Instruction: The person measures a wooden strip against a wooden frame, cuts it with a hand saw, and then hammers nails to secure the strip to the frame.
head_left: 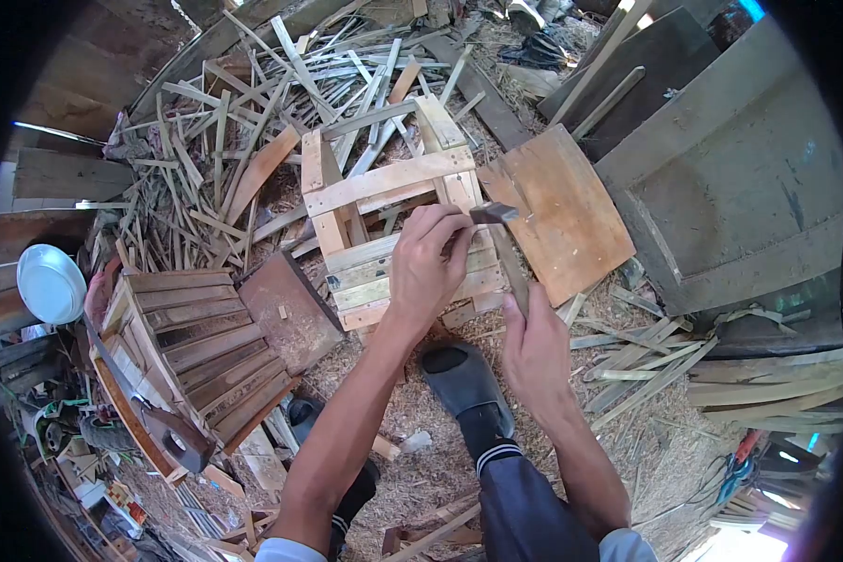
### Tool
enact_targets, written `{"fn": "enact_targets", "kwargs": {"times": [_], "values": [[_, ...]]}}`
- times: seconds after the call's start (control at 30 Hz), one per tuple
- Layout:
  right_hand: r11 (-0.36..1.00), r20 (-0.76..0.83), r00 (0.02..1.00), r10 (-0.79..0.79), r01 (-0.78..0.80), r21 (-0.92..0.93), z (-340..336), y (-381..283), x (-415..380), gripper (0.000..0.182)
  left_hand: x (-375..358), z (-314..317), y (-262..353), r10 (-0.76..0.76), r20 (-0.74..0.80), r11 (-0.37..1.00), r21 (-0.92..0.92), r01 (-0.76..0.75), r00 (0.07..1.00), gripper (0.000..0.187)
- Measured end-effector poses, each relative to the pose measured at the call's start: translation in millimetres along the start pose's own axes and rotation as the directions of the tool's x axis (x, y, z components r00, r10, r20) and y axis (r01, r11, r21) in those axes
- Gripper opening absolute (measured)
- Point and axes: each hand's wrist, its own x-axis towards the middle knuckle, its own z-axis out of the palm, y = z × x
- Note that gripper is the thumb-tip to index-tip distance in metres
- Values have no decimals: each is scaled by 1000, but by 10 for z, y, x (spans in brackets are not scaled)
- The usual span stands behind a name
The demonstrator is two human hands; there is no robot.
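A small wooden frame (384, 183) made of nailed slats stands in front of me. My left hand (428, 258) is over its near slats, thumb and fingers pinched together. Whatever they hold, if anything, is too small or hidden to make out. In my right hand (537, 351) is a hammer (506, 245), gripped by its wooden handle. Its metal head is raised beside my left fingertips, above the frame's right side.
Scrap slats (290, 75) are heaped behind the frame. A plywood board (567, 220) lies to the right, near large dark panels (740, 169). On the left are a slatted crate (206, 337), a handsaw (178, 436) and a white basin (51, 283). Sawdust covers the floor.
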Motion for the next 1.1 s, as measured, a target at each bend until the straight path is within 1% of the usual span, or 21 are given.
{"fn": "enact_targets", "kwargs": {"times": [0.03, 0.07, 0.13, 0.17, 0.23, 0.27, 0.33, 0.43, 0.47, 0.53, 0.57, 0.63, 0.77, 0.83, 0.87, 0.93, 0.97, 1.03, 1.07, 1.1], "values": [[998, -31, 999, -26, 28, 60, -12, -12, -19, 21, -3, -1, -7, 1, 5, 1000, -17, -1, 1000, 11], [998, -30, 999, -27, 29, 60, -15, -29, -21, 21, -3, -5, -11, 0, 4, 1000, -15, 0, 1000, 11], [995, -50, 998, 26, -21, 93, -18, -56, -36, 21, -7, -5, -5, -22, 9, 1000, 12, 22, 1000, 14], [995, -52, 998, 27, -22, 93, -15, -31, -14, 21, -7, -5, -6, -21, 10, 1000, 11, 21, 1000, 14], [998, 25, 999, 35, -33, -44, -2, 39, 56, 21, -3, -15, -15, -4, 10, 999, 48, 4, 1000, 14], [999, 26, 999, 33, -31, -44, -14, 37, 51, 21, -2, -16, -14, -5, 9, 999, 49, 5, 1000, 14], [998, -20, 1000, 14, -13, 54, -43, 20, 14, 22, -9, -15, -1, -15, 11, 999, 39, 14, 1000, 14], [996, -42, 999, 31, -27, 89, -25, -14, -14, 22, -3, -14, 10, 1, 3, 1000, 3, -1, 1000, 12], [996, -43, 999, 32, -28, 90, -19, -5, 0, 22, -4, -13, 10, 3, 5, 1000, 2, -3, 1000, 12], [1000, 11, 1000, -2, 2, -20, -3, 13, 44, 22, -5, -11, 7, 3, 3, 1000, 22, -3, 1000, 12], [1000, 11, 1000, -3, 3, -20, -11, 7, 39, 22, -1, -5, 2, 4, 2, 1000, 22, -4, 1000, 12], [996, -4, 999, 35, -34, 77, -29, -21, 8, 23, -10, -4, -12, 12, 7, 1000, 16, -12, 1000, 12], [999, -4, 999, 44, -44, 10, -36, -47, 24, 24, -12, -3, -1, 13, 10, 1000, 12, -13, 1000, 11], [1000, -20, 1000, 5, -5, -12, -6, -4, 31, 24, 8, -24, 12, 13, 12, 1000, 13, -13, 1000, 11], [1000, -18, 1000, 2, -3, -12, -6, 6, 28, 24, 8, -27, 7, 12, 10, 1000, 15, -12, 1000, 11], [997, -92, 996, 19, -12, 75, -4, 31, 15, 22, 7, -44, 6, 15, 22, 1000, -22, -14, 1000, 15], [997, -90, 996, 20, -13, 77, -9, 30, 30, 22, 7, -63, 19, 14, 24, 1000, -19, -13, 1000, 15], [991, -111, 994, 21, -6, 130, -37, 25, 76, 21, 17, -95, 60, -104, -27, 991, -86, 102, 994, 22], [992, -113, 993, 24, -10, 129, -37, 42, 83, 21, 12, -97, 42, -104, -25, 991, -89, 101, 994, 22], [993, -126, 992, 5, 10, 121, -29, 64, 91, 21, 3, -103, 7, -106, -36, 993, -59, 104, 994, 26]]}}
